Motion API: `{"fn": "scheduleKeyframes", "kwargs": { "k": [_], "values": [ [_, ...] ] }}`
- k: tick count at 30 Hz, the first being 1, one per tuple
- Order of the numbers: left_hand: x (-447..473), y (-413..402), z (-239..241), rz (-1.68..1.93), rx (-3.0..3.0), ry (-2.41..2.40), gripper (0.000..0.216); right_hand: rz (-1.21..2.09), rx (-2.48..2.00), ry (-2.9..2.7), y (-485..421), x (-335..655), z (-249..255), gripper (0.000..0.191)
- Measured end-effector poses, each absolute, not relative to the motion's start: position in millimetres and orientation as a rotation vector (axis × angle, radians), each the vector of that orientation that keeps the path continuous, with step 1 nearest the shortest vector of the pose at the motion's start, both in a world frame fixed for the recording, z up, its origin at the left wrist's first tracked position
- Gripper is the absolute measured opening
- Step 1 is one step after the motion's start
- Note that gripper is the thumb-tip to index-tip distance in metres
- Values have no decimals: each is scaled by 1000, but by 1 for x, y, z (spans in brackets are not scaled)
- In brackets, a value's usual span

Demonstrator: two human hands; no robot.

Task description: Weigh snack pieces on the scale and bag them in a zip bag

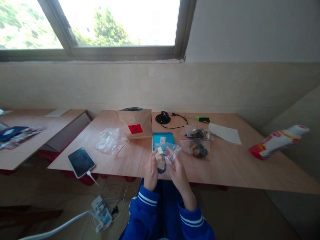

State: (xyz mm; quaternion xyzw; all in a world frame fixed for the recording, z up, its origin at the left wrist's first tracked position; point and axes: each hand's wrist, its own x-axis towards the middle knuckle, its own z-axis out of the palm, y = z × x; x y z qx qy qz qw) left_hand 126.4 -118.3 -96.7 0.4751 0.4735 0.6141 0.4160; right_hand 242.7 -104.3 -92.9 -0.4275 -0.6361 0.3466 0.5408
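Between my two hands, just over the table's front edge, is a clear plastic bag (161,161) with beige and black contents and a small white label. My left hand (151,168) grips the bag's left side. On the other side, my right hand (176,166) is closed on the upper right part of the clear plastic. Right behind the bag lies a blue box (163,137) with a white label, partly covered by the plastic. Two more clear bags, a nearer bag (200,149) and a farther bag (199,133), lie to the right with dark and tan contents.
A brown paper pouch (136,123) with a red label stands behind crumpled clear plastic (110,141). A tablet (81,162) on a charging cable overhangs the left edge. A black round-based device (163,117), screwdriver (203,119), white paper (225,133) and tilted bottle (278,141) are also there.
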Motion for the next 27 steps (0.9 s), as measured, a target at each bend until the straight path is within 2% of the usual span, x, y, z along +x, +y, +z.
{"fn": "scheduleKeyframes", "kwargs": {
  "k": [5,10,14,20,27],
  "values": [
    [117,-113,-80,1494,1205,1349,38,1341,-901,-1002,-95,220,-133,48],
    [112,-107,-79,1413,1137,1339,30,1502,-778,-658,-96,201,-137,44],
    [109,-104,-79,1432,1135,1316,41,1467,-785,-644,-92,191,-122,41],
    [96,-105,-70,1436,679,1173,62,1390,-875,-920,-75,180,-96,36],
    [83,-107,-67,1509,431,1093,59,1115,-1007,-1307,-71,172,-92,23]
  ]
}}
